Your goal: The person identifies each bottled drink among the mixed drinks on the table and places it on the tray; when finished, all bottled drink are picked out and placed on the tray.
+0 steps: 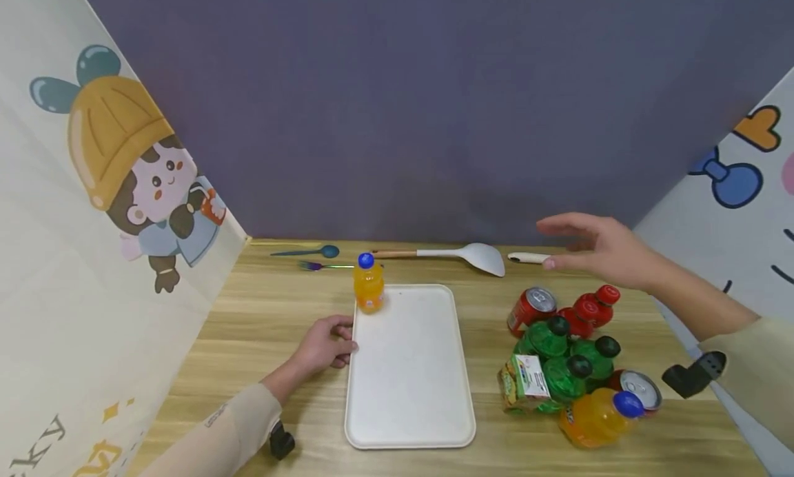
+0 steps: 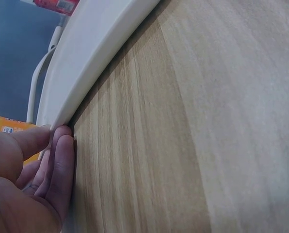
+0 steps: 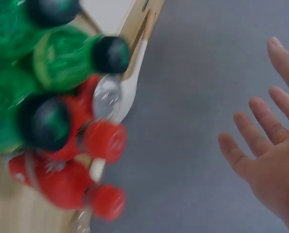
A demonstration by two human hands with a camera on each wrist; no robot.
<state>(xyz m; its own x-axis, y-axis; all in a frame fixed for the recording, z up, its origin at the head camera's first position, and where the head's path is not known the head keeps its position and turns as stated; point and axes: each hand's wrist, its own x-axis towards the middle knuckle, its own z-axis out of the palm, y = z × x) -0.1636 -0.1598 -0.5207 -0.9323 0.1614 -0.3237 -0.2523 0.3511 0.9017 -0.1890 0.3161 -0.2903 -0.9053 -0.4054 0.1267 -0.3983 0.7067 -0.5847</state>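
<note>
A white tray (image 1: 409, 387) lies flat in the middle of the wooden table. An orange bottle with a blue cap (image 1: 369, 284) stands upright on its far left corner. My left hand (image 1: 325, 342) rests on the table, fingers touching the tray's left rim (image 2: 86, 53); the fingertips (image 2: 62, 145) press against that edge. My right hand (image 1: 595, 246) hovers open and empty above the back right of the table, over a cluster of drinks; its spread fingers (image 3: 253, 141) hold nothing.
The cluster at right holds green bottles (image 1: 561, 356), red bottles (image 1: 592, 308), red cans (image 1: 532, 308) and a lying orange bottle (image 1: 595, 415). A white spatula (image 1: 459, 254), a blue spoon (image 1: 307, 251) and a fork (image 1: 322, 265) lie along the back. Patterned panels wall both sides.
</note>
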